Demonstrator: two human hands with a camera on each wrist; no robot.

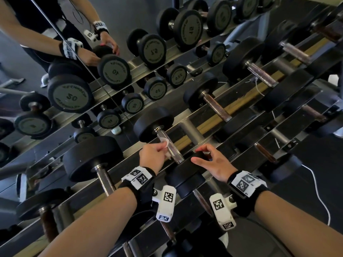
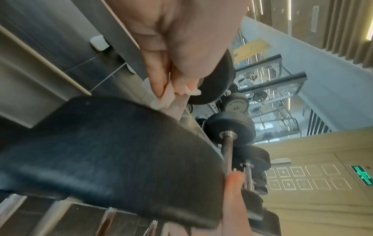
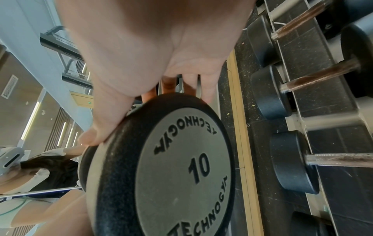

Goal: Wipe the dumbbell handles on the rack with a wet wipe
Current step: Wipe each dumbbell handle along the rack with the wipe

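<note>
Knurled steel handle near the rack's front edge: rigid, heavy, best steadied by its head. Left hand pinches one limp wet wipe against it.

Left wrist: wipe crumpled between fingertips.

Right wrist: right hand cups the 10 dumbbell head, fingers relaxed; three bare handles beside.

A commercial gym: tiered metal rack loaded with numbered black dumbbells, wall mirror behind, weight machines beyond.
</note>
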